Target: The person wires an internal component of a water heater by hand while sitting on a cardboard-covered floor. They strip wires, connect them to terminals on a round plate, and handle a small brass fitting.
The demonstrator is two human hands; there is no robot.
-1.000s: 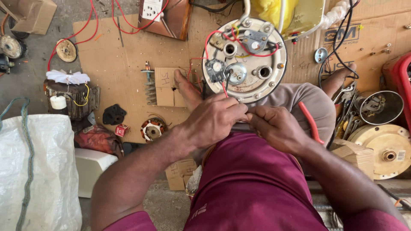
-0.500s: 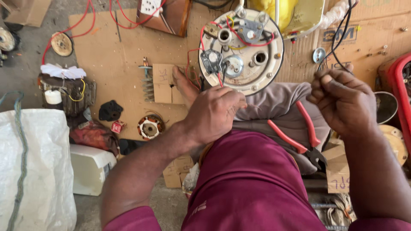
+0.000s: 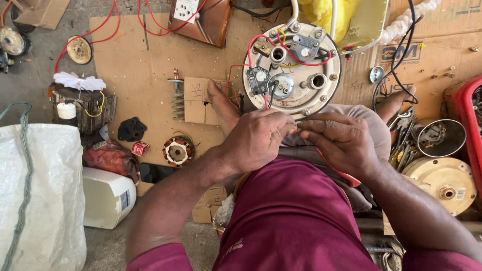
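Observation:
My left hand (image 3: 256, 140) and my right hand (image 3: 341, 143) meet over my lap, fingertips pinched together on what looks like a thin wire, mostly hidden by the fingers. Just beyond them, between my bare feet, lies a round metal heater plate (image 3: 321, 98) with a black thermostat (image 3: 259, 80), pipe stubs and red wires (image 3: 296, 54). Thin red and black wires run from the plate down toward my left hand. A red plier handle (image 3: 346, 175) peeks out under my right wrist.
A cardboard sheet (image 3: 140, 65) covers the floor, with a copper-wound stator (image 3: 177, 150), a spring and a wooden switch board (image 3: 201, 20) on it. At the left are a white sack (image 3: 35, 190), a white casing (image 3: 105, 198) and a motor part (image 3: 83, 108). At the right are a cream round housing (image 3: 442, 183), hand tools and a red crate (image 3: 467, 115).
My right hand swung out to the right half a second ago and has come back to meet the left hand. The view has shifted slightly, so the plate sits lower.

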